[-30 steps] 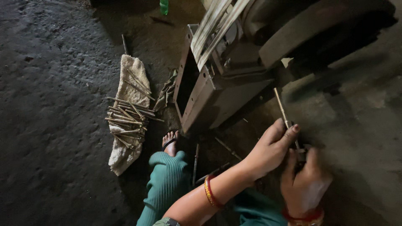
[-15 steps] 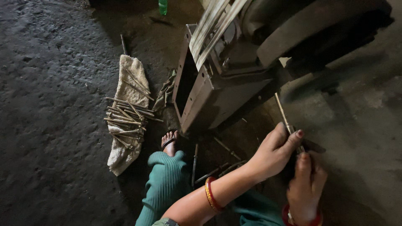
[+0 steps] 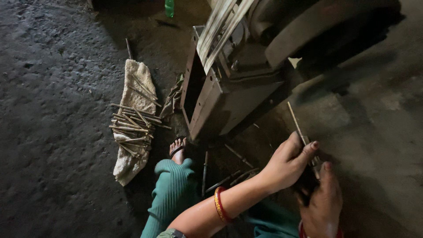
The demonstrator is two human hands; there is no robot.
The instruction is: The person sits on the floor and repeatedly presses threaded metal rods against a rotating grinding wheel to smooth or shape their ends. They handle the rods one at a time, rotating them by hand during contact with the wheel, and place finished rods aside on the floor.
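Observation:
I sit on a dark floor, and one leg in green cloth (image 3: 169,194) ends in a sandalled foot (image 3: 178,148). My left hand (image 3: 286,164), with a red and gold bangle on its wrist, pinches a thin threaded metal rod (image 3: 296,121) that points up and away. My right hand (image 3: 324,203) is just below it, fingers closed around the rod's lower end, where a small dark part is mostly hidden. Both hands touch each other at the rod.
A big grey metal machine (image 3: 229,92) stands ahead of my foot. To the left lies a dirty white cloth (image 3: 132,132) with several thin rods (image 3: 132,125) piled on it. More rods (image 3: 220,178) lie by my leg. A green bottle (image 3: 169,8) stands at the far top.
Both hands have sunk slightly lower in view, still on the rod. My right hand has closed in under the left. The rod stays tilted the same way.

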